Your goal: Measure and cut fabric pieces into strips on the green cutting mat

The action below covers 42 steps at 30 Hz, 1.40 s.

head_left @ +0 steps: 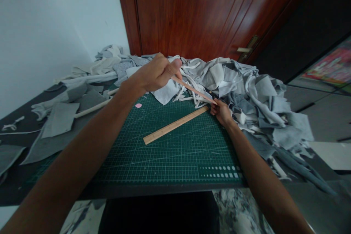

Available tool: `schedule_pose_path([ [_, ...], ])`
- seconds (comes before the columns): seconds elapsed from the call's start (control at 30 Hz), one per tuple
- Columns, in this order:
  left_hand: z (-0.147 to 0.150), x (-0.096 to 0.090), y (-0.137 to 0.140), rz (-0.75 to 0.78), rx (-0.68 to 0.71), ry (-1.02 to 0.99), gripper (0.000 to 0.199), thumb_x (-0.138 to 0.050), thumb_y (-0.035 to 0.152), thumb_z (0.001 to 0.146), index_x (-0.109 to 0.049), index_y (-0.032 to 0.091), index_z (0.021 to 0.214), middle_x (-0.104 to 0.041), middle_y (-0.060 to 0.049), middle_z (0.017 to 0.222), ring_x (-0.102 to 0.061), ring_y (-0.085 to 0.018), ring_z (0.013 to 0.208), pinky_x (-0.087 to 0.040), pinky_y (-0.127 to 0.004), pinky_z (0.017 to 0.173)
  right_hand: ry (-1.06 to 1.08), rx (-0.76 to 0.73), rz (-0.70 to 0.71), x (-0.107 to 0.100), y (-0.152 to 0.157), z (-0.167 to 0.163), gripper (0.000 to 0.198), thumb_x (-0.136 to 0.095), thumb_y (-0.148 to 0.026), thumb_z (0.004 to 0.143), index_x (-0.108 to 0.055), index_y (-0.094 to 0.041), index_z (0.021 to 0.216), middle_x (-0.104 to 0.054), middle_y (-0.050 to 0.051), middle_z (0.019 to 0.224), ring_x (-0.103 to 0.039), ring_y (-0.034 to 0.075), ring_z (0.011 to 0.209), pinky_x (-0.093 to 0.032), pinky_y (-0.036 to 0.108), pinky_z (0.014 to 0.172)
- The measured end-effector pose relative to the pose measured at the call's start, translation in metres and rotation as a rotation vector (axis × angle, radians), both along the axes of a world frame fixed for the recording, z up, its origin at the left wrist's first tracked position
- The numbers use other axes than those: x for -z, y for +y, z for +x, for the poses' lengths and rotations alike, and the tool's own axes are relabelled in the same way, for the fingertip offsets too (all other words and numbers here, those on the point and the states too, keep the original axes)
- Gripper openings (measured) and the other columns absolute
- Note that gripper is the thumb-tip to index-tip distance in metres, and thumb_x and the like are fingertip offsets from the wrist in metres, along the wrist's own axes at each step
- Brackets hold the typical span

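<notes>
A thin, peach-coloured strip point(195, 90) runs straight between my two hands, slanting down to the right above the back of the green cutting mat point(175, 157). My left hand point(160, 74) is closed on its upper left end, raised over the fabric scraps. My right hand point(221, 112) pinches its lower right end, close to the mat. I cannot tell what the strip is made of. Below it a wooden ruler point(175, 125) lies diagonally on the mat, its far end beside my right fingers. A small pink piece point(138, 105) lies on the mat to the left.
Grey and white fabric scraps point(263, 98) are heaped along the table's back and right side. White cords point(192, 80) lie tangled behind the strip. More grey cloth point(60, 119) spreads over the left side. A wooden door point(189, 14) stands right behind the table.
</notes>
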<state>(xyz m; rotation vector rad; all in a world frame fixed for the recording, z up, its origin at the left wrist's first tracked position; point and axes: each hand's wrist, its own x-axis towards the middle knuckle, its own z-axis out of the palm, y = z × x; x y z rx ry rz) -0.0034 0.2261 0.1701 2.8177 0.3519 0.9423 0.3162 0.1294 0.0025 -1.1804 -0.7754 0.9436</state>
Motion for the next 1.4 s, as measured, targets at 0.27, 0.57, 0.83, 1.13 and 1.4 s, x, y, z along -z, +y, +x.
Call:
schedule_pose_path([
  [0.27,-0.003,-0.004,-0.005,0.012,-0.108,0.011,0.101,0.004,0.069,0.104,-0.079,0.012,0.091,-0.064,-0.006,0.066,-0.062,-0.018,0.073,-0.046,-0.032,0.082,0.001,0.006,-0.001,-0.001,0.000,-0.001,0.033,-0.073,-0.043,0.084,-0.050,-0.022,0.073,-0.044,-0.006,0.060,-0.035,0.006,0.043,-0.034,0.021,0.038],
  [0.57,-0.001,-0.004,-0.001,0.119,-0.335,0.047,0.100,0.008,0.058,0.106,-0.082,0.016,0.094,-0.067,-0.007,0.073,-0.061,-0.019,0.071,-0.045,-0.034,0.083,-0.010,0.013,0.011,-0.002,-0.001,-0.004,0.033,-0.073,-0.044,0.084,-0.051,-0.021,0.073,-0.045,-0.006,0.060,-0.035,0.006,0.043,-0.034,0.020,0.038],
  [0.83,-0.002,-0.007,0.005,0.065,-0.548,0.024,0.097,0.005,0.057,0.109,-0.081,0.015,0.094,-0.069,-0.007,0.079,-0.066,-0.021,0.088,-0.044,-0.036,0.098,-0.044,0.009,0.010,0.000,0.000,-0.003,0.037,-0.075,-0.049,0.083,-0.053,-0.020,0.074,-0.047,-0.006,0.062,-0.037,0.006,0.044,-0.034,0.021,0.037],
  [1.13,-0.009,-0.011,0.005,0.007,-0.481,-0.015,0.086,-0.003,0.052,0.111,-0.080,0.016,0.094,-0.062,-0.005,0.071,-0.054,-0.020,0.073,-0.044,-0.038,0.093,-0.124,-0.027,0.030,0.000,-0.002,0.000,0.038,-0.078,-0.050,0.080,-0.052,-0.022,0.075,-0.045,-0.007,0.059,-0.039,0.007,0.042,-0.035,0.021,0.036],
  [1.4,-0.008,-0.013,0.001,-0.030,-0.426,0.071,0.080,-0.007,0.048,0.112,-0.078,0.015,0.095,-0.049,-0.001,0.060,-0.050,-0.019,0.071,-0.040,-0.035,0.092,-0.272,-0.040,0.048,0.005,-0.002,0.000,0.036,-0.079,-0.054,0.077,-0.065,-0.021,0.084,-0.044,-0.009,0.052,-0.038,0.007,0.039,-0.030,0.020,0.035],
])
